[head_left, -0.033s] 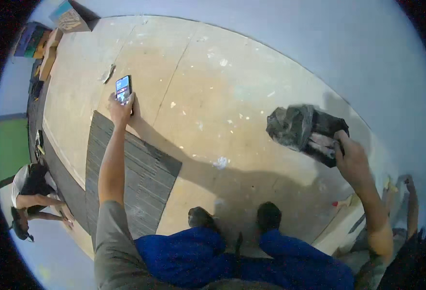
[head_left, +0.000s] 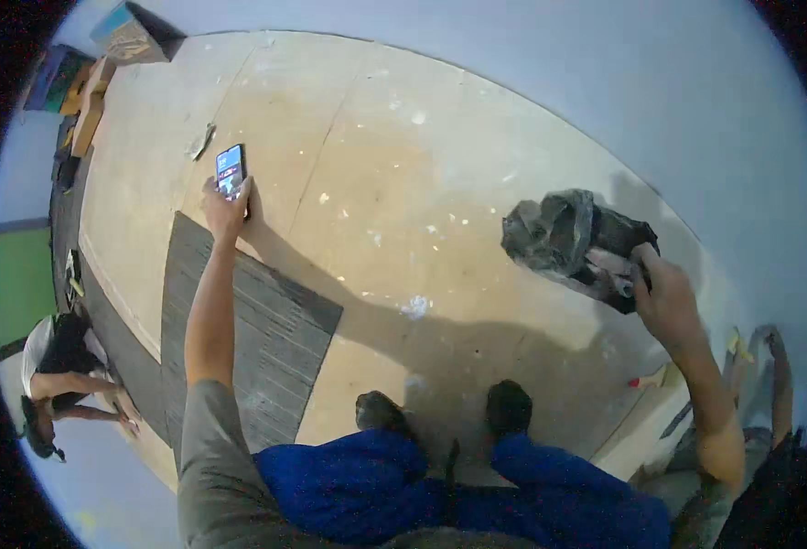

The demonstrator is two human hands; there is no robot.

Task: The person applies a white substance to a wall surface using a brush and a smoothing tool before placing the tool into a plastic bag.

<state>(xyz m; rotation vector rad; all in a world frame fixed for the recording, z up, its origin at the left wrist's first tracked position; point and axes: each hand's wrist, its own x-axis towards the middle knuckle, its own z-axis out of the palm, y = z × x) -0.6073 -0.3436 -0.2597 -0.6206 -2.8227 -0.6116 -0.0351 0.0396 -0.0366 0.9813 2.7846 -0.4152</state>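
Observation:
At the upper left, my left hand (head_left: 226, 212) is closed around a smartphone (head_left: 231, 170) with its screen lit and facing up. Over on the right, my right hand (head_left: 669, 293) grips the near edge of a crumpled black plastic bag (head_left: 559, 233). The bag is held out above the floor, its far end bunched up. Something pale shows in its opening close to my fingers; I cannot make out what it is.
Grey ribbed mat (head_left: 252, 334) lies on the pale wooden floor (head_left: 422, 183), which has white specks. A person (head_left: 69, 366) bends down at the far left. Boxes (head_left: 134, 41) stand at the upper left. By the right wall lies a red-tipped tool (head_left: 650, 377); an arm (head_left: 781, 384) shows beyond.
The black bag has shifted very slightly up and left and its folds have changed a little. Both hands keep their grip.

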